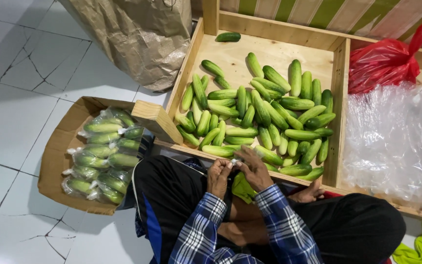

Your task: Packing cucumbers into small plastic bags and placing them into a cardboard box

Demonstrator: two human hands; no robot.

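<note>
**Bagging cucumbers on the floor**

So both hands meet right over the lap, at the near edge of the wooden tray (340,98). The left hand (219,177) and right hand (255,168) pinch the twisted top of a small clear bag (242,187) with green cucumbers inside, fingers closed tight on the plastic. Loose cucumbers (260,110) fill the tray just beyond. Finished packs (104,154) lie in a cardboard box (54,161) on the left. A red plastic bag (384,61) and a stack of clear bags (391,142) sit on the right.
</note>
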